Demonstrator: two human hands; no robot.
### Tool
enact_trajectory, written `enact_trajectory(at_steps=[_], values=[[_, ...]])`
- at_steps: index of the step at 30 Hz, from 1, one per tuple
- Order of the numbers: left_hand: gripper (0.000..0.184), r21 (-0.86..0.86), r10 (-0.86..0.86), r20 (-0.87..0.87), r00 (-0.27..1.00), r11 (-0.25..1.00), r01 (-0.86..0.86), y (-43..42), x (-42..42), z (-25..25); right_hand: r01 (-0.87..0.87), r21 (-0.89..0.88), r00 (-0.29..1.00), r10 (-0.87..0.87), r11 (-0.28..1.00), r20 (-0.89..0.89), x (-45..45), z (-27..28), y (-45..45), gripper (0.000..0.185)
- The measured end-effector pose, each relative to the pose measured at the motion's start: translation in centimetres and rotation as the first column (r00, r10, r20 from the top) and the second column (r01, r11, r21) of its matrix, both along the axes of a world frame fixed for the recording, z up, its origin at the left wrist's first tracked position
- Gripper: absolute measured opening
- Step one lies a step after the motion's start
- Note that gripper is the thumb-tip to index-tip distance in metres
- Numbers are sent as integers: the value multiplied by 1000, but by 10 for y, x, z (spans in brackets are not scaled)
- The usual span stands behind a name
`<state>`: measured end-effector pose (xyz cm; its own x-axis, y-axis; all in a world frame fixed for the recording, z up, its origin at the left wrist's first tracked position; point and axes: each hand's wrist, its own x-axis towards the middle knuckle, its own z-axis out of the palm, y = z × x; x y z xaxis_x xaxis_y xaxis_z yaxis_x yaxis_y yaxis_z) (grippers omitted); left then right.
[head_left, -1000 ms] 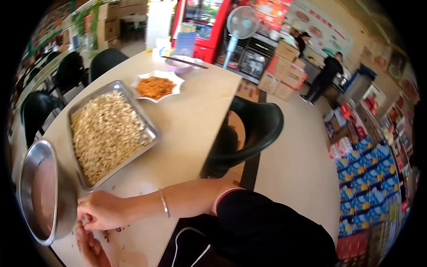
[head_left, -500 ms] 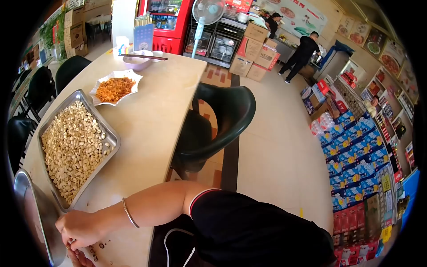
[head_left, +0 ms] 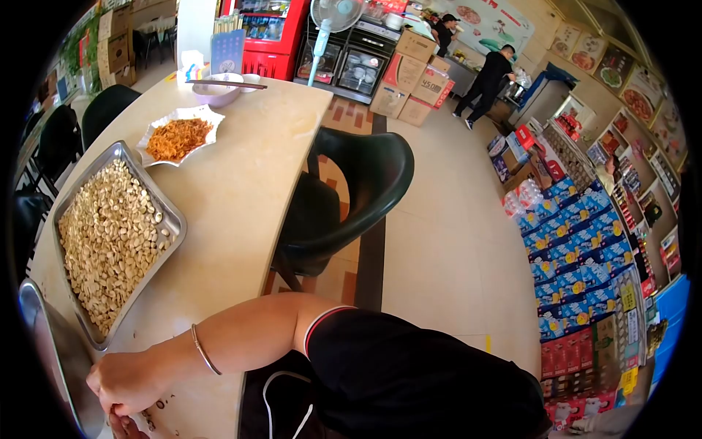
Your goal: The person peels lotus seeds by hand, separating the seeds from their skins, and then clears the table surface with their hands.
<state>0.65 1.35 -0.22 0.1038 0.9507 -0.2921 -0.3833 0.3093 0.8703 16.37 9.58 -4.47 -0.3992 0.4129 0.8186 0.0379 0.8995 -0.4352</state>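
My right hand (head_left: 130,382) is at the lower left, fingers pinched together on something too small to make out, beside the rim of a metal bowl (head_left: 64,358). Only the fingertips of my left hand (head_left: 126,427) show at the bottom edge, touching the right fingertips; the rest lies out of frame. Above both hands, a metal tray (head_left: 170,219) holds a heap of pale, split beans or kernels (head_left: 110,245). Small brown bits (head_left: 150,418) lie on the table just right of my fingers.
A scalloped plate of orange shredded food (head_left: 175,139) and a lilac bowl (head_left: 217,94) with chopsticks stand farther back on the table (head_left: 234,190). A dark green chair (head_left: 365,197) is at its right edge. Two people (head_left: 486,84) stand beyond stacked cartons (head_left: 409,80).
The view has swung right, so the table, tray and hands appear farther left and the left hand is mostly cut off. The hands stay together beside the bowl.
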Motion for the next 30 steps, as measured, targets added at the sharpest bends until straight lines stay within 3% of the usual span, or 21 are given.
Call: enact_trajectory(at_steps=[4, 8, 10, 14, 17, 19, 21, 24, 25, 26, 27, 28, 30], values=[[23, -30, 117, -126, 985, 992, -121, -5, 16, 12, -15, -47, 998, 17, 999, 53, 3, 1, -3, 14], [14, -27, 58, -31, 998, 998, -59, 2, -5, -5, -86, -86, 996, 87, 993, 13, -1, -2, 0, 14], [13, 6, -10, 23, 1000, 1000, 10, 0, -1, 1, -54, -24, 998, 55, 998, 41, -4, -6, 4, 13], [12, -61, 61, 89, 994, 997, -56, 1, -1, -2, -45, 16, 998, 44, 999, 37, -4, -4, 3, 12], [13, -63, 49, 88, 995, 997, -44, 2, -2, -4, -107, -118, 990, 117, 987, 78, -1, 1, 1, 14], [15, -61, -6, 123, 992, 998, 14, 8, -2, -1, -137, -231, 990, 143, 963, 7, 19, 18, -8, 13], [37, 224, -31, 21, 999, 974, 26, -14, -28, -34, -229, -234, 973, 211, 945, -97, -3, 28, -23, 12], [39, 84, 21, 130, 991, 996, -32, -50, -48, -26, -215, -246, 977, 207, 945, -60, 3, 34, -31, 19], [33, 82, -46, 288, 956, 996, 23, -39, -25, -22, -232, -444, 967, 255, 865, -8, 24, 41, -33, 19], [30, 95, -104, 313, 944, 992, 77, -32, -6, -13, -253, -534, 958, 288, 807, -18, 38, 43, -33, 19], [27, 83, -70, 214, 974, 995, 53, -31, 11, 1, -343, -633, 934, 323, 694, -151, 49, 47, -39, 20], [27, 53, -74, 263, 962, 997, 62, -14, -1, -1, -355, -648, 932, 305, 674, -193, 33, 41, -24, 20], [28, 23, -114, 330, 937, 993, 112, -12, -8, 2, -362, -875, 922, 259, 320, -287, 37, 55, -30, 24]])
